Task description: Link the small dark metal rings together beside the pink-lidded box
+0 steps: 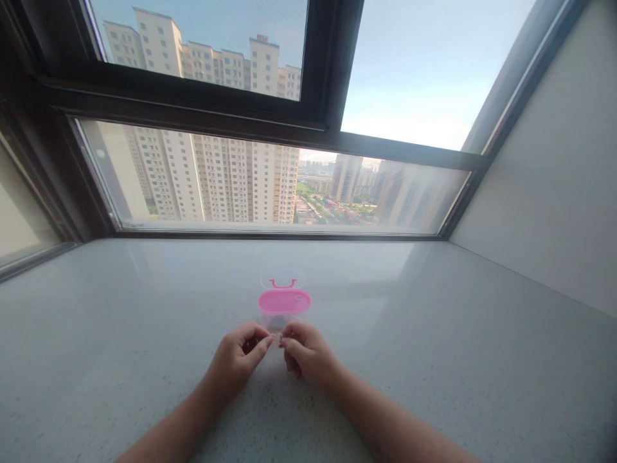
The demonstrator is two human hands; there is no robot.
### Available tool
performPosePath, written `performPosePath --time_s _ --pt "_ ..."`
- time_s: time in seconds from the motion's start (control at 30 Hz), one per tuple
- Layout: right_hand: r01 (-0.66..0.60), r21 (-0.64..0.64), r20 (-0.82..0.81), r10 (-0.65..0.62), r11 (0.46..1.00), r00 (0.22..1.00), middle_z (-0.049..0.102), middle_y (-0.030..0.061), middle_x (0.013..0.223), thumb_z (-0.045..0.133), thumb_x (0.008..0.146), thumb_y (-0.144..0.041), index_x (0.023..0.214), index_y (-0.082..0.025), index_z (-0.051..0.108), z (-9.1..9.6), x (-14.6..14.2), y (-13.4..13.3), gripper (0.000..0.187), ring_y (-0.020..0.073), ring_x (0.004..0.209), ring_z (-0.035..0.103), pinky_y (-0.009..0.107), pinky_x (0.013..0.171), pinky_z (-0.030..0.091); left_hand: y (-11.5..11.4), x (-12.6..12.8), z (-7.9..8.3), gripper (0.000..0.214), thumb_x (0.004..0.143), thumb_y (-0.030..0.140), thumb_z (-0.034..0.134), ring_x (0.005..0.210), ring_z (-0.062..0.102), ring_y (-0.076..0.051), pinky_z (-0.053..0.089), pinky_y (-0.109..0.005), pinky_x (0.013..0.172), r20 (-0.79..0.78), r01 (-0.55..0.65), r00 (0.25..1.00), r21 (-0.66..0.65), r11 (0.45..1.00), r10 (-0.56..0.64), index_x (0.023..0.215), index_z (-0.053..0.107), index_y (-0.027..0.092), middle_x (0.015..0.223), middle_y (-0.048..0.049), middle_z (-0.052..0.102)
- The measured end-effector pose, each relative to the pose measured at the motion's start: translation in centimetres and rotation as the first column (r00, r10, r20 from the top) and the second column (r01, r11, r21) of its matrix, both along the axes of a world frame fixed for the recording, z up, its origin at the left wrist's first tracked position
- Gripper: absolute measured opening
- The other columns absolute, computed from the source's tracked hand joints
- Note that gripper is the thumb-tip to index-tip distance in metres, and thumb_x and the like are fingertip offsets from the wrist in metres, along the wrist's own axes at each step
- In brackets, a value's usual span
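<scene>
My left hand [241, 352] and my right hand [308, 352] meet fingertip to fingertip just above the sill, thumbs pressed to forefingers. Between them is a tiny pale loop [276, 338], pinched from both sides; its exact kind is too small to make out. Right behind the fingers stands a small clear plastic box with a pink oval top [282, 301]. On that pink surface lies another small pale ring [298, 298]. Farther back is a clear lid with a pink handle [283, 283]. Something dark shows through the box's front wall, partly hidden by my hands.
A wide speckled pale windowsill [424, 347] carries the box. Behind it rises a dark-framed window [289, 236], with tall buildings outside. A white wall [554, 193] bounds the right side, and another window section [24, 199] is at left.
</scene>
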State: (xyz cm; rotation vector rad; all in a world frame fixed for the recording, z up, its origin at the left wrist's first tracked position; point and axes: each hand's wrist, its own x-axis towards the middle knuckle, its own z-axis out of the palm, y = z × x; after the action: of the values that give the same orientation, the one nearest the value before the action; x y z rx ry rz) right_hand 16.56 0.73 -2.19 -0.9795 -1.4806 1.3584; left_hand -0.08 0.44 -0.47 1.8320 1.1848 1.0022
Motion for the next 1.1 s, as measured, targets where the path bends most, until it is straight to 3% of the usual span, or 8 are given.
performPosePath --time_s 0.7,1.1 --pt "0.025 0.026 0.076 -0.027 0.999 0.997 0.045 -0.0077 0.041 0.052 0.077 -0.025 0.074 -0.014 0.054 0.35 -0.1 -0.28 0.011 0.0044 0.031 0.035 0.015 0.032 0.025 -0.02 0.14 0.09 0.022 0.077 0.034 0.055 0.06 0.053 -0.015 0.04 -0.022 0.055 -0.004 0.01 1.0 0.012 1.0 -0.01 0.07 0.064 0.015 0.061 -0.001 0.06" --pt "0.033 0.046 0.105 -0.037 0.998 0.994 0.045 -0.0073 0.043 0.053 0.077 -0.026 0.075 -0.014 0.054 0.06 -0.08 -0.14 0.012 0.005 0.034 0.036 0.016 0.036 0.028 -0.2 0.31 0.33 0.021 0.077 0.033 0.056 0.058 0.049 -0.014 0.036 -0.021 0.053 -0.021 0.012 1.0 0.046 0.999 -0.011 0.069 0.064 0.015 0.061 0.0002 0.056"
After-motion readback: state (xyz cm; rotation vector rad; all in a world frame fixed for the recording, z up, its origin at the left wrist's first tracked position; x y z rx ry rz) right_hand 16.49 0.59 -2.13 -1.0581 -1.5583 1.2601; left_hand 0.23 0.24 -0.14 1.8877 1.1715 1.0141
